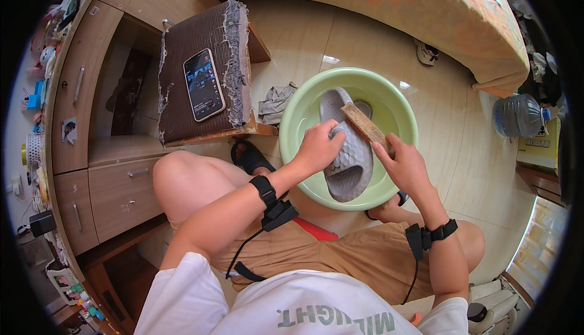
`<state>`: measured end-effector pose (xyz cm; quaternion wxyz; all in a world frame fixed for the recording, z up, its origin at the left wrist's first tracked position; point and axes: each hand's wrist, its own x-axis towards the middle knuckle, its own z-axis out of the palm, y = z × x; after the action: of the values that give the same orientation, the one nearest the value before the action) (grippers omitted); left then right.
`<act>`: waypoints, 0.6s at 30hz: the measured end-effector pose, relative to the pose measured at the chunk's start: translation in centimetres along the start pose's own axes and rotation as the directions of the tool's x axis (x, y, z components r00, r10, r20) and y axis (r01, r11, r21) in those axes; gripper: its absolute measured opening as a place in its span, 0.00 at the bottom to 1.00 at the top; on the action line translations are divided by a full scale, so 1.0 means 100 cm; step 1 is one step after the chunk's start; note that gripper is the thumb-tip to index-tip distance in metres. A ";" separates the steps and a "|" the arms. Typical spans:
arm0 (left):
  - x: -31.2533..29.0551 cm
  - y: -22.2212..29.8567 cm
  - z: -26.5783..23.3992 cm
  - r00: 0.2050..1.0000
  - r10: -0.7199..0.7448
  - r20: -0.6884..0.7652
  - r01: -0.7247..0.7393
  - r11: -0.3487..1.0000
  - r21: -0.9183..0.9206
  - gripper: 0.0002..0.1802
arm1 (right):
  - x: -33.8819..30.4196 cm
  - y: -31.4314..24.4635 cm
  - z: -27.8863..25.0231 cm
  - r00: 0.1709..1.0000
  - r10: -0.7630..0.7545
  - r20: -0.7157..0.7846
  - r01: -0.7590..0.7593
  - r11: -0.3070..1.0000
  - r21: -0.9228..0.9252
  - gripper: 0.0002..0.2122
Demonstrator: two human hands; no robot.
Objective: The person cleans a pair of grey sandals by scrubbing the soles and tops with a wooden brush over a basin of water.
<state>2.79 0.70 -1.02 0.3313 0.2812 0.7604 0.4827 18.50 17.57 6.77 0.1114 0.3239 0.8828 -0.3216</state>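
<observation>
A grey slipper [351, 152] with a bumpy upper is held over a pale green basin [291, 113] on the floor. My left hand [320, 145] is closed on the slipper's left side. In my right hand [401, 163] is a wooden scrubbing brush [364, 124], its handle end in my fingers and its head against the slipper's right side. Behind it, partly hidden, another grey piece shows in the basin, perhaps the second slipper. Some water seems to lie in the basin, though its depth cannot be made out.
Left of the basin stands a stool with a worn brown top [173, 85], a phone [204, 84] lying on it. A grey cloth [277, 102] lies between stool and basin. Wooden drawers [121, 195] line the left; a bed [389, 6] is at the back, a large water bottle [517, 116] at right.
</observation>
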 end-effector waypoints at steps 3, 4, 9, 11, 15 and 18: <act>0.002 -0.001 -0.003 0.994 -0.065 -0.089 0.062 0.997 -0.034 0.19 | -0.002 -0.005 -0.001 1.000 -0.015 0.017 0.015 1.000 0.018 0.23; 0.003 -0.002 -0.004 0.987 -0.095 -0.133 0.092 0.995 -0.033 0.19 | -0.002 -0.005 -0.001 1.000 -0.016 0.018 0.015 1.000 0.018 0.23; 0.004 -0.001 -0.004 0.992 -0.077 -0.102 0.072 0.996 -0.059 0.18 | -0.003 -0.004 0.001 1.000 -0.031 -0.001 0.031 0.999 0.040 0.23; 0.001 -0.001 -0.002 0.996 -0.036 -0.084 0.029 0.996 -0.083 0.18 | -0.001 -0.002 0.002 0.999 -0.033 -0.002 0.033 0.999 0.029 0.23; -0.001 0.005 -0.002 0.996 -0.038 0.086 0.043 0.997 -0.059 0.15 | 0.000 0.002 0.004 0.999 -0.032 -0.025 0.033 0.999 0.021 0.23; -0.001 0.005 -0.003 0.993 -0.026 0.116 0.034 0.997 -0.072 0.14 | 0.001 0.001 0.003 1.000 -0.021 -0.006 0.021 1.000 0.008 0.23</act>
<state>2.71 0.66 -0.43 0.3921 0.2846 0.7256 0.4885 18.42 17.49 6.48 0.1040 0.3163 0.8850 -0.3253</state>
